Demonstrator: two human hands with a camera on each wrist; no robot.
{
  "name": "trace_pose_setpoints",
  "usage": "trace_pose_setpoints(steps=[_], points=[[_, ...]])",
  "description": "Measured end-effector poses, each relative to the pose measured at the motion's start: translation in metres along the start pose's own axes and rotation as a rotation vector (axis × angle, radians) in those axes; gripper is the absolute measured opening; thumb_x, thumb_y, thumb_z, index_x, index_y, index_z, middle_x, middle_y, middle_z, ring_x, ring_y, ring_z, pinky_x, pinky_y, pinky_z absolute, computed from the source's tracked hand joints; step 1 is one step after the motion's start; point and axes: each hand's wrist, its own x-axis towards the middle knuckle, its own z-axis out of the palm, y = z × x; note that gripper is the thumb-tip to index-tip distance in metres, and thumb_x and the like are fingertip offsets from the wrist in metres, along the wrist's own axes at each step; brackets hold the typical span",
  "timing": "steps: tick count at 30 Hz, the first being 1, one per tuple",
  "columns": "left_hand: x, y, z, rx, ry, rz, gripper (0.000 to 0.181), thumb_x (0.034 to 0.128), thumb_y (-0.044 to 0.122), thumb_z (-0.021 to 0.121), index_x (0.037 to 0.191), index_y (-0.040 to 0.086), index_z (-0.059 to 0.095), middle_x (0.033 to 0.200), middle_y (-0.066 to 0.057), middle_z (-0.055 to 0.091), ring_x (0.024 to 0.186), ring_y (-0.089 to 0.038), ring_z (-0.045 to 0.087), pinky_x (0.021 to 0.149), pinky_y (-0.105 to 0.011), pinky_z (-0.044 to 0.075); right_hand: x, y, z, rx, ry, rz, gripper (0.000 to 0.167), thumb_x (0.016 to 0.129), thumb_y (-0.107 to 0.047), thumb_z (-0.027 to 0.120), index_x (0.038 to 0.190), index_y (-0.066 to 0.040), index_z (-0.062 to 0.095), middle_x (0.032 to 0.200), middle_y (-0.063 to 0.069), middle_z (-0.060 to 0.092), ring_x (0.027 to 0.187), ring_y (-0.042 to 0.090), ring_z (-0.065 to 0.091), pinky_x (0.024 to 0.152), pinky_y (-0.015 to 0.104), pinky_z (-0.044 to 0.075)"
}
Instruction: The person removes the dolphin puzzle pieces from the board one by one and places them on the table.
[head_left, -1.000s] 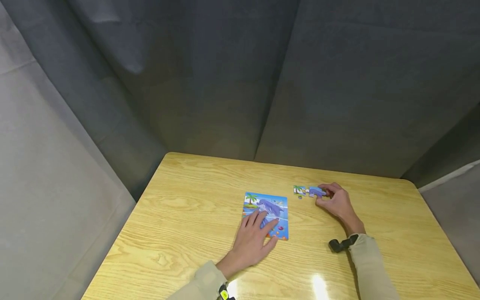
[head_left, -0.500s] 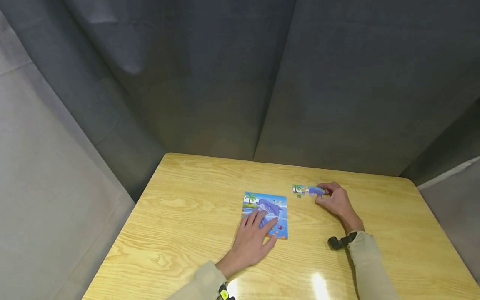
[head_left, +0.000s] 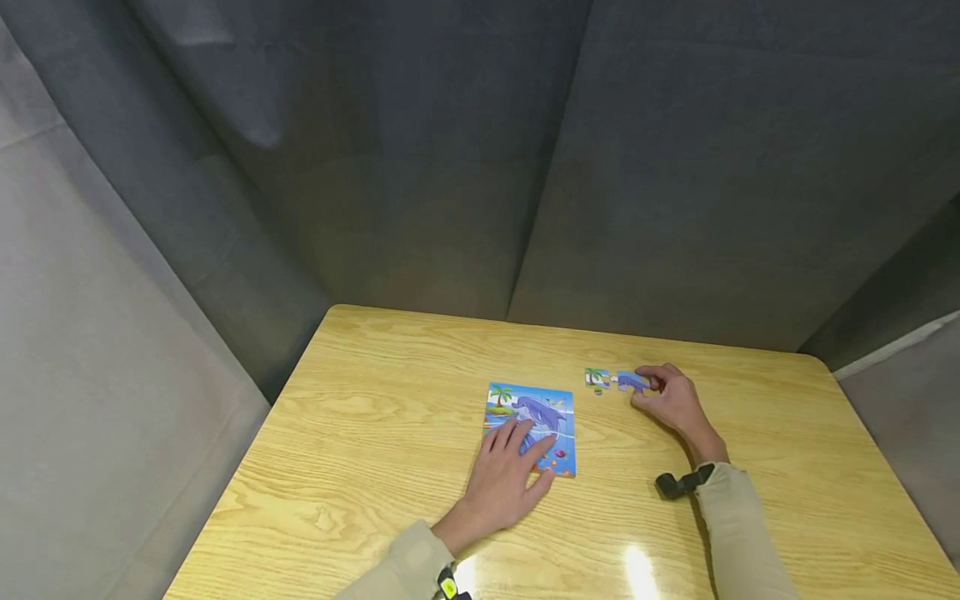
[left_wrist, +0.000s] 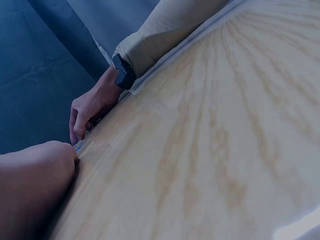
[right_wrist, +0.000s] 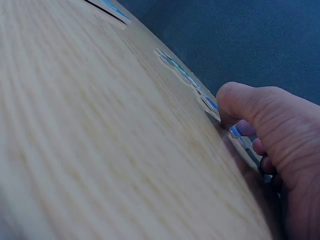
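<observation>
My left hand (head_left: 504, 482) rests with spread fingers on a dolphin jigsaw puzzle (head_left: 564, 421), covering its lower left part. Blue sea, a palm tree and a purple dolphin show on the puzzle. To the right, my right hand (head_left: 675, 404) pinches a dolphin puzzle piece (head_left: 632, 381) at its right end between thumb and fingers, low over the tabletop. Just left of that piece lies a palm-tree puzzle piece (head_left: 596, 378). In the right wrist view the thumb (right_wrist: 240, 102) hides part of the held piece.
The wooden table (head_left: 360, 392) has a rounded far edge. Dark grey curtains (head_left: 450, 167) hang close behind it, and a paler one (head_left: 90, 375) hangs at the left. A black wrist camera (head_left: 682, 483) sits on the right forearm.
The dolphin piece tilts and shifts very slightly at the right fingers. My left hand stays in place on the puzzle.
</observation>
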Motion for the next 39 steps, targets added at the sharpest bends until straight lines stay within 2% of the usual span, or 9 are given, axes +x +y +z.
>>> trace_pose_setpoints(steps=[9,17,23,26,31,39], points=[[0.001,0.001,-0.002,-0.016,-0.002,-0.001,0.051,0.1081,0.054,0.041,0.154,0.035,0.052,0.158,-0.008,0.043,0.149,-0.034,0.037,0.117,-0.054,0.033,-0.003,-0.001,0.000,0.013,0.004,0.020,0.037,0.081,-0.008,0.077,0.117,0.001,0.072,0.088,0.013,0.053,0.076,0.015,0.042,0.066,0.024,0.031],[0.002,0.001,-0.001,0.004,-0.005,-0.002,0.051,0.1077,0.055,0.041,0.154,0.036,0.051,0.158,-0.007,0.044,0.148,-0.033,0.037,0.116,-0.053,0.033,-0.010,-0.006,-0.004,0.137,0.025,0.079,0.041,0.085,-0.006,0.074,0.126,0.001,0.070,0.091,0.016,0.057,0.072,0.012,0.041,0.066,0.024,0.034],[0.003,-0.001,-0.001,-0.005,-0.018,-0.004,0.052,0.1079,0.055,0.039,0.155,0.036,0.050,0.159,-0.006,0.042,0.150,-0.033,0.035,0.118,-0.053,0.032,-0.013,-0.020,-0.006,0.186,0.055,0.078,0.038,0.087,-0.003,0.077,0.124,0.004,0.069,0.087,0.019,0.059,0.067,0.008,0.044,0.063,0.018,0.038],[0.002,-0.001,-0.002,-0.002,-0.018,-0.007,0.053,0.1080,0.055,0.038,0.155,0.036,0.050,0.159,-0.007,0.042,0.150,-0.033,0.035,0.117,-0.054,0.033,-0.014,-0.028,-0.005,0.190,0.044,0.043,0.036,0.089,-0.002,0.077,0.123,0.005,0.069,0.085,0.017,0.059,0.067,0.008,0.045,0.060,0.018,0.039],[0.002,-0.001,-0.001,0.003,-0.014,-0.009,0.052,0.1080,0.055,0.038,0.155,0.036,0.049,0.159,-0.007,0.042,0.150,-0.033,0.035,0.117,-0.053,0.033,-0.012,-0.046,0.002,0.203,0.028,-0.061,0.031,0.088,0.003,0.076,0.118,0.008,0.070,0.080,0.014,0.059,0.065,0.011,0.045,0.058,0.018,0.038],[0.003,0.000,-0.002,0.007,-0.041,-0.008,0.053,0.1079,0.057,0.036,0.156,0.037,0.049,0.160,-0.006,0.041,0.151,-0.033,0.033,0.118,-0.053,0.031,-0.012,-0.074,0.018,0.173,-0.089,-0.144,0.031,0.087,0.004,0.076,0.117,0.007,0.071,0.077,0.006,0.060,0.061,0.010,0.045,0.057,0.021,0.039]])
